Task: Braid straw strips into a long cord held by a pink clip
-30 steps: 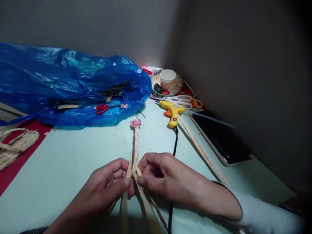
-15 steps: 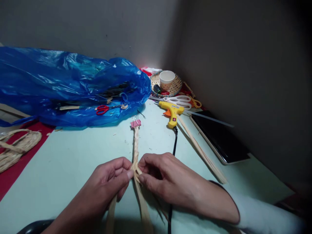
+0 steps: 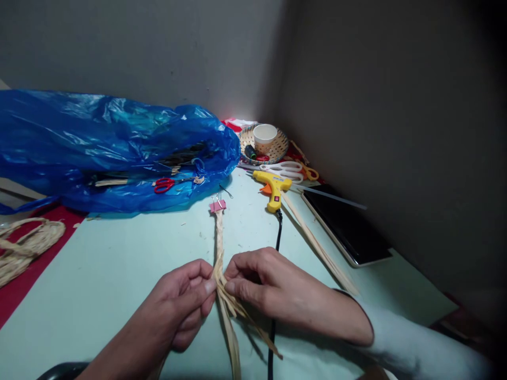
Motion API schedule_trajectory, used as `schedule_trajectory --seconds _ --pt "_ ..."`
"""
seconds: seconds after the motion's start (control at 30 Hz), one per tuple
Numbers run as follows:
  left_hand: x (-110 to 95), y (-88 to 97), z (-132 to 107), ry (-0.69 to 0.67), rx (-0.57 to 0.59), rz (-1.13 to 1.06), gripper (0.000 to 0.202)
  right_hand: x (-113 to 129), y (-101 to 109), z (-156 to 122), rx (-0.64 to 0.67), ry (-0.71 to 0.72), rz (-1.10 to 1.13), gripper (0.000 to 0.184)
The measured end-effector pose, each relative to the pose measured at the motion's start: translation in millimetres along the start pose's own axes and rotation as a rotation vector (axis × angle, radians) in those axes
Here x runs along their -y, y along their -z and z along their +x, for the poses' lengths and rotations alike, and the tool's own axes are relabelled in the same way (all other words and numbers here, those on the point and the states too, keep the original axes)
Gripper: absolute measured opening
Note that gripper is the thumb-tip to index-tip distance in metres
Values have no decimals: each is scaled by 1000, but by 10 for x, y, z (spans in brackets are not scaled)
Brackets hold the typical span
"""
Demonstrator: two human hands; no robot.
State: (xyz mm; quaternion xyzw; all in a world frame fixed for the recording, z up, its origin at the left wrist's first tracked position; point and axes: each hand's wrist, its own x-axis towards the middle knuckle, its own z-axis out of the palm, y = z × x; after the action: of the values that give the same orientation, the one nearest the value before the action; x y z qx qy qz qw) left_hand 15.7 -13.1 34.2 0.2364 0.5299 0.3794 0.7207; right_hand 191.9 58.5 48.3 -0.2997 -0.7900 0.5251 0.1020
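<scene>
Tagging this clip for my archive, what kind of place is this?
Likely a home craft corner: a glue gun, scissors and a clipped straw braid lie on a table.

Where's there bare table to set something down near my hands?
Widest bare patch: tabletop between blue bag, braided strip and your left hand. A narrow wedge lies between that strip and the black cord. Crowded: back corner with basket, scissors, glue gun, tablet.

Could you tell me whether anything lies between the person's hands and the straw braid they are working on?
Nothing visible does: the left hand and right hand both pinch the straw braid directly.
</scene>
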Motion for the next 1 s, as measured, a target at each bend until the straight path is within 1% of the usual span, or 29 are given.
schedule_trajectory --seconds 0.1,0.2,0.37,0.5,0.6,0.7,0.77,0.8,0.87,0.9,0.93,1.0 --pt "6 8 10 -3 -2 0 32 -34 -11 17 9 -26 31 16" --pt "-6 -1 0 0 -22 48 30 -54 -4 38 10 -24 39 16" --pt "-20 -60 -34 -58 -124 210 29 -59 10 28 24 -16 20 15" --pt "11 -79 -17 -121 -188 285 27 -20 -18 -53 -78 -6 -103 14" --pt "43 -67 21 -174 -187 352 25 63 -75 -147 -149 0 -184 17" --pt "71 -65 35 -219 -177 355 23 158 -214 -244 -215 -22 -283 20" --pt "85 -69 22 -226 -194 321 21 179 -366 -283 -277 -28 -406 19" --pt "89 -71 12 -225 -204 312 21 167 -456 -289 -317 -5 -493 17" --pt "90 -69 -9 -211 -205 304 21 103 -644 -271 -372 154 -682 14" --pt "87 -66 -18 -198 -193 295 22 58 -734 -251 -403 221 -759 17" --pt "81 -61 -24 -187 -174 273 23 11 -817 -227 -458 283 -811 20" --pt "67 -53 -31 -168 -140 209 26 -75 -956 -175 -589 361 -880 23"
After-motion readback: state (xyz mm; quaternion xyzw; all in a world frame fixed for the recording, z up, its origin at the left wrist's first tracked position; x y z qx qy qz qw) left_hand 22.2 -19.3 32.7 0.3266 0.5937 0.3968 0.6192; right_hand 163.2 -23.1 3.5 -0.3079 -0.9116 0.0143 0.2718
